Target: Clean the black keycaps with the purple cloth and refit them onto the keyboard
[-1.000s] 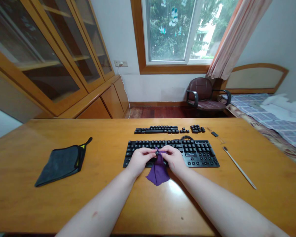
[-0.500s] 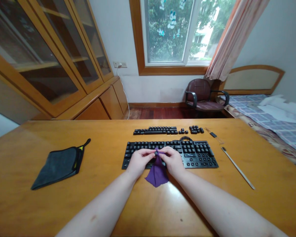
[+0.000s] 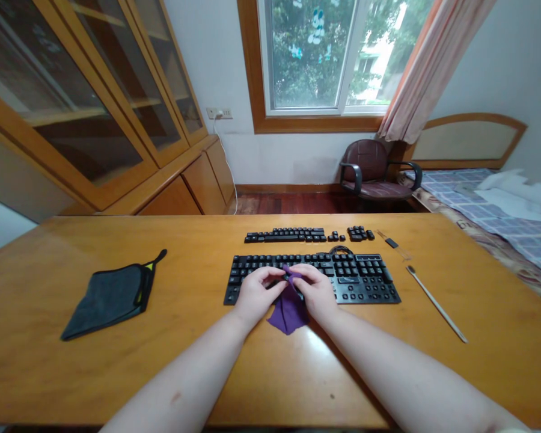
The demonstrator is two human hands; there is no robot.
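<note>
My left hand [image 3: 260,292] pinches a small dark keycap [image 3: 285,278] between thumb and fingertips, and the fingers partly hide it. Against that keycap, my right hand [image 3: 314,290] grips a purple cloth [image 3: 289,314], whose lower part hangs down toward the table. Both hands are held together over the front of a black keyboard [image 3: 365,279]. Several keys are off at its lower right, leaving bare switches there; its lower middle is hidden behind my hands.
Behind the keyboard lie rows of loose keycaps [image 3: 285,235]. To the right are a wire keycap puller [image 3: 391,243] and a thin brush [image 3: 437,305]. A folded dark grey cloth [image 3: 106,300] lies on the left of the wooden table [image 3: 198,240].
My right fingers have shifted slightly and folded the purple cloth closer round the keycap. The whole view has tilted a little; the things on the table stay put.
</note>
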